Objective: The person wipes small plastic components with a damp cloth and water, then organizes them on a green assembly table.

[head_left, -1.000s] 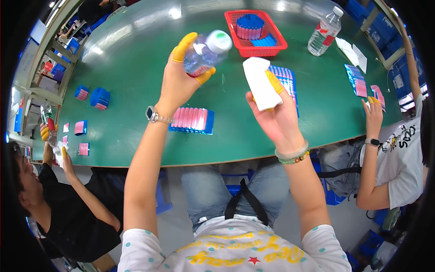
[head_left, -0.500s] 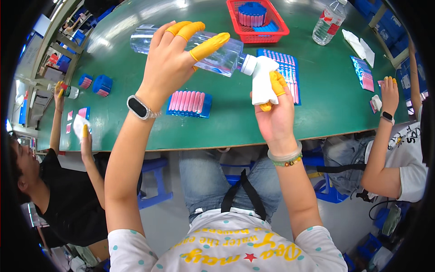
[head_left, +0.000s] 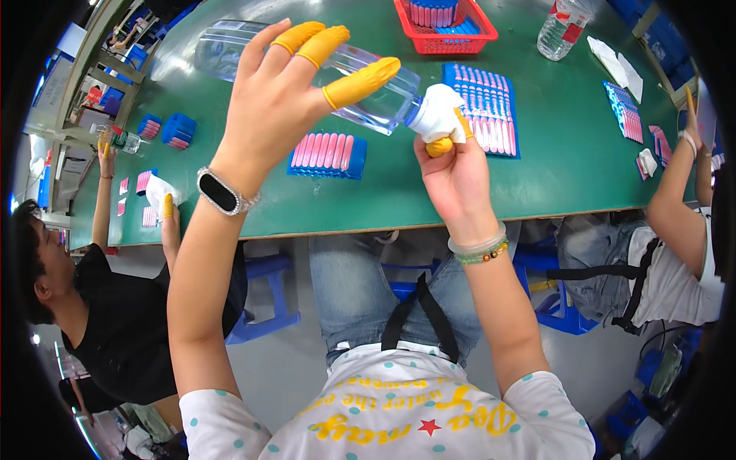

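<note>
My left hand [head_left: 280, 96], with yellow finger cots on several fingers, is closed around a large clear plastic bottle [head_left: 383, 103]. The bottle lies tilted in the air above the table, its neck toward the right and slightly down. A crumpled white tissue [head_left: 438, 110] covers the bottle's mouth. My right hand [head_left: 456, 176], also wearing yellow finger cots, pinches that tissue from below and presses it against the mouth. Under the bottle, on the table, lies a blue piece with a row of pink sticks [head_left: 322, 151]. A larger blue sheet of pink sticks [head_left: 494, 123] lies beyond my right hand.
On the green table [head_left: 399, 195] a red basket [head_left: 447, 44] holds blue-and-pink pieces. To its right stands a clear water bottle [head_left: 558, 34], near white tissues [head_left: 616, 65]. Blue-and-pink rolls [head_left: 179, 132] sit at left. Co-workers sit on both sides, the left one holding a tissue [head_left: 159, 192].
The tissue has moved up and left onto the bottle's mouth, with my right hand following. The view has shifted slightly. The right co-worker's arm has moved forward.
</note>
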The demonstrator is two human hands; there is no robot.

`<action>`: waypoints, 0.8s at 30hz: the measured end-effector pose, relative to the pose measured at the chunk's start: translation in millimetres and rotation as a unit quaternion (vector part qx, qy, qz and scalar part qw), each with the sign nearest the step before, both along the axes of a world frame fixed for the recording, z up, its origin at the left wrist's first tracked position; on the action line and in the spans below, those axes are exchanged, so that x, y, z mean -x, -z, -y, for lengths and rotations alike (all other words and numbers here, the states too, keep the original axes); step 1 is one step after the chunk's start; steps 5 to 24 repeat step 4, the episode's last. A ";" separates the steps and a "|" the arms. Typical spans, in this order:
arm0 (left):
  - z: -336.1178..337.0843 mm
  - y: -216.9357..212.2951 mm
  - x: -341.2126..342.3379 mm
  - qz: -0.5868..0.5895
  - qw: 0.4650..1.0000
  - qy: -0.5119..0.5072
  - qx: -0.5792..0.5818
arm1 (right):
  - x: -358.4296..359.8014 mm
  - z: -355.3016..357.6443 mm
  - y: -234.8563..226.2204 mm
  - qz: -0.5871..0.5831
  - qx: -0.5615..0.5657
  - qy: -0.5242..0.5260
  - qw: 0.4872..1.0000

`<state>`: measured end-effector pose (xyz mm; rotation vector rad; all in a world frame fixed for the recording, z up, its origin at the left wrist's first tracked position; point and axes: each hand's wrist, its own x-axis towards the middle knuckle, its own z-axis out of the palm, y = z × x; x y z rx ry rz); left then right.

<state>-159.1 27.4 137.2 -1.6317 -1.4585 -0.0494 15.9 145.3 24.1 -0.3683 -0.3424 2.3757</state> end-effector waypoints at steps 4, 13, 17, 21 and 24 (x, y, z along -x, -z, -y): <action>-1.2 0.6 10.8 -0.024 0.999 -0.043 0.014 | -3.4 13.5 -0.2 -0.029 -0.015 -0.057 0.998; -1.2 0.6 10.8 -0.024 0.999 -0.043 0.014 | -3.4 13.5 -0.2 -0.029 -0.015 -0.057 0.998; -1.2 0.6 10.8 -0.024 0.999 -0.043 0.014 | -3.4 13.5 -0.2 -0.029 -0.015 -0.057 0.998; -1.2 0.6 10.8 -0.024 0.999 -0.043 0.014 | -3.4 13.5 -0.2 -0.029 -0.015 -0.057 0.998; -1.2 0.6 10.8 -0.024 0.999 -0.043 0.014 | -3.4 13.5 -0.2 -0.029 -0.015 -0.057 0.998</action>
